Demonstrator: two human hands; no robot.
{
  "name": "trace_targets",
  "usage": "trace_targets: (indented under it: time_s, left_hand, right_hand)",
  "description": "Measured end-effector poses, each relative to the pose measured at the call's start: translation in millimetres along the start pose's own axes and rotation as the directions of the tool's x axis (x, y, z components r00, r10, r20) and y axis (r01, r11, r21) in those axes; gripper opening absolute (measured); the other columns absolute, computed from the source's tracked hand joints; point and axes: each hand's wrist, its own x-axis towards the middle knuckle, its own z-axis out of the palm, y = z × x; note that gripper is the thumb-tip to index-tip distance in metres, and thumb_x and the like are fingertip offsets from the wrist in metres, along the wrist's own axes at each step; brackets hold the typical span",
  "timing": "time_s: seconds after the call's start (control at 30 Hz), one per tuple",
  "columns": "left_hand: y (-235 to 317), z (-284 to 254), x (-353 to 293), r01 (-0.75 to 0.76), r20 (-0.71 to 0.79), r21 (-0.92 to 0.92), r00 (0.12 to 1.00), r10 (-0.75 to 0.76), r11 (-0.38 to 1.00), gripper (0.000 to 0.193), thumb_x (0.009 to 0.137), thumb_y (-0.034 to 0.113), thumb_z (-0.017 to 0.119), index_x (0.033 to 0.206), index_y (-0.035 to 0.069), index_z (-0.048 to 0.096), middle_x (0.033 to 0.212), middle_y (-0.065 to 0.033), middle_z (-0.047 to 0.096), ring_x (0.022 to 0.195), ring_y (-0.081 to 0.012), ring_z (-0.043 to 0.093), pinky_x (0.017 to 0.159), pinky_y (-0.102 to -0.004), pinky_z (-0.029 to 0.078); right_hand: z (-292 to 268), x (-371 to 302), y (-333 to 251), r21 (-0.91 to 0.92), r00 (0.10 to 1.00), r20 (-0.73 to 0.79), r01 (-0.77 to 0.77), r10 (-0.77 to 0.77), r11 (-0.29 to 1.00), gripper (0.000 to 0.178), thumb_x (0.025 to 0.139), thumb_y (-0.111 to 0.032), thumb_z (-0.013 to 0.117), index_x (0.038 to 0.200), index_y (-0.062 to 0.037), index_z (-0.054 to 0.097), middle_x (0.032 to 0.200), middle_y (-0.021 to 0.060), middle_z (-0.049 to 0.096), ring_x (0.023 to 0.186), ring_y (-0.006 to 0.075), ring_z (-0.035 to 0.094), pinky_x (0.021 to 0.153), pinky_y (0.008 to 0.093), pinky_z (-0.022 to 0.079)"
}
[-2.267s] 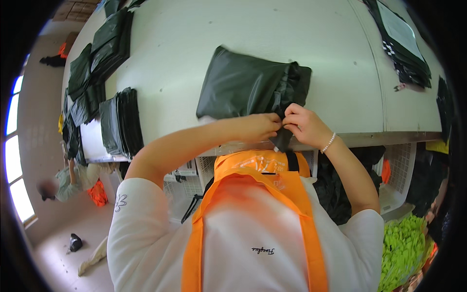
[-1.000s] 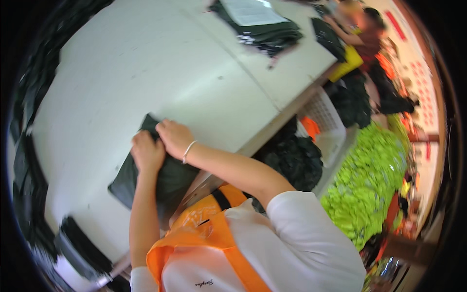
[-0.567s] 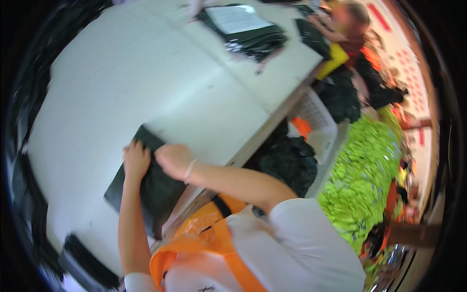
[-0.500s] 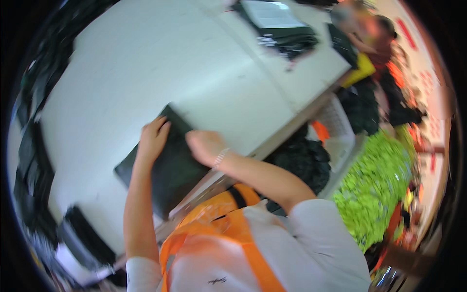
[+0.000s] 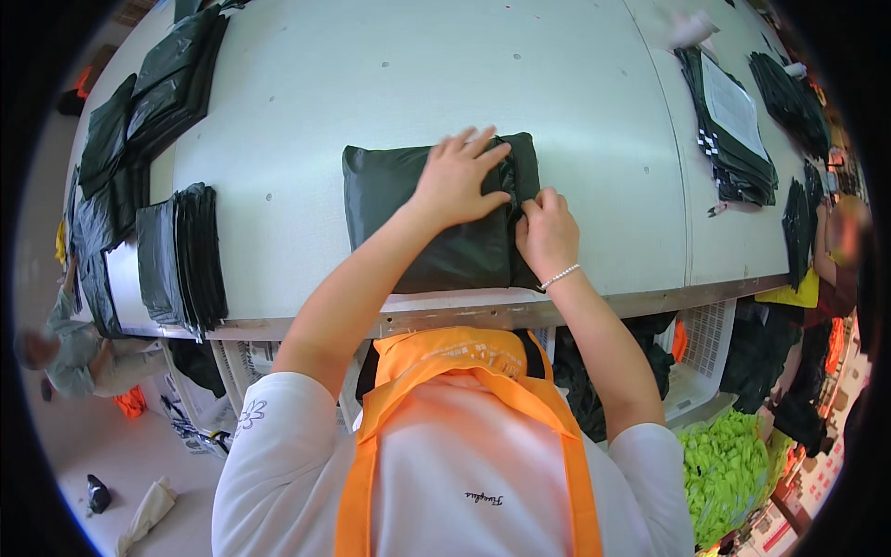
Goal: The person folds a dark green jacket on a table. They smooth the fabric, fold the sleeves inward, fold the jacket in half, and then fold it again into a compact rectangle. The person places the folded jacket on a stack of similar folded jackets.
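A flat black plastic bag [image 5: 385, 223], plump with what is inside it, lies in front of me near the table's edge. A strip or flap [image 5: 526, 162] of the bag runs down its right side, with a crumpled ridge along it. Across the bag's upper right part my left hand [image 5: 457, 181] rests with fingers spread, its thumb by the ridge. My right hand [image 5: 549, 234] has its fingers closed in a pinch on the bag's right flap. The bag's contents are hidden.
Stacks of black plastic packages [image 5: 181, 255] stand at the left. At the right lies a pile of black bags [image 5: 733, 139] under a white sheet. Below the table edge [image 5: 445, 317] are white crates [image 5: 701, 357] and a lime-green heap [image 5: 729, 473]. People work at both sides.
My view has swung, so the bag now lies squarely before me. My left hand has spread flat over the bag, and my right hand has come to its right flap.
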Motion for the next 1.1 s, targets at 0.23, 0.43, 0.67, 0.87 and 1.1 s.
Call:
trace_targets:
  time_s: [0.23, 0.43, 0.67, 0.87, 1.1]
  left_hand:
    - [-5.2, 23.8, -10.7, 0.103, 0.061, 0.192, 0.991, -0.116, 0.976, 0.072, 0.077, 0.054, 0.06, 0.138, 0.02, 0.042, 0.141, -0.0115, 0.041, 0.127, -0.0317, 0.04, 0.102, -0.0514, 0.03]
    - [-20.4, 45.3, -12.8, 0.087, 0.092, 0.219, 0.99, -0.109, 0.972, 0.07, 0.076, 0.042, 0.062, 0.135, 0.01, 0.043, 0.141, -0.0134, 0.041, 0.124, -0.0314, 0.042, 0.099, -0.0502, 0.033]
    - [-40.9, 46.4, 1.7, 0.213, 0.023, -0.193, 0.977, -0.212, 0.958, 0.062, 0.086, 0.034, 0.051, 0.135, -0.003, 0.038, 0.133, -0.0208, 0.046, 0.125, -0.0331, 0.041, 0.104, -0.0504, 0.03]
    - [-25.1, 58.8, 8.9, 0.183, 0.053, 0.284, 0.977, -0.206, 0.941, 0.06, 0.087, 0.035, 0.05, 0.133, -0.002, 0.04, 0.119, -0.0195, 0.053, 0.114, -0.0316, 0.047, 0.103, -0.0488, 0.031]
    - [-29.4, 59.5, 27.5, 0.273, 0.09, 0.064, 0.956, -0.278, 0.96, 0.047, 0.087, 0.03, 0.046, 0.123, 0.001, 0.05, 0.113, -0.0197, 0.056, 0.107, -0.0334, 0.051, 0.095, -0.0463, 0.037]
  right_hand:
    - [20.1, 37.7, 4.1, -0.004, 0.94, 0.108, -0.325, 0.324, 0.946, 0.009, 0.086, -0.013, 0.055, 0.085, -0.005, 0.057, 0.08, 0.014, 0.062, 0.071, 0.0335, 0.063, 0.062, 0.0418, 0.051]
    - [28.4, 54.5, -31.9, -0.027, 0.985, 0.168, 0.045, -0.04, 0.999, 0.007, 0.079, -0.009, 0.054, 0.079, -0.0051, 0.06, 0.074, 0.011, 0.059, 0.067, 0.0274, 0.063, 0.059, 0.0393, 0.051]
    - [40.4, 59.3, -10.8, -0.226, 0.963, 0.124, 0.262, -0.239, 0.938, 0.008, 0.078, -0.006, 0.055, 0.079, -0.0009, 0.061, 0.087, 0.012, 0.057, 0.091, 0.026, 0.056, 0.068, 0.0379, 0.05]
    - [49.4, 77.1, 5.1, 0.299, 0.968, 0.251, -0.101, 0.023, 0.949, 0.013, 0.084, -0.004, 0.05, 0.088, 0.0035, 0.06, 0.102, 0.0207, 0.06, 0.088, 0.0381, 0.059, 0.075, 0.0446, 0.049]
    - [93.4, 122.1, 42.0, 0.235, 0.921, 0.322, -0.3, 0.217, 0.925, 0.025, 0.091, -0.011, 0.049, 0.113, -0.0039, 0.059, 0.081, 0.0206, 0.065, 0.071, 0.0369, 0.062, 0.068, 0.0411, 0.051]
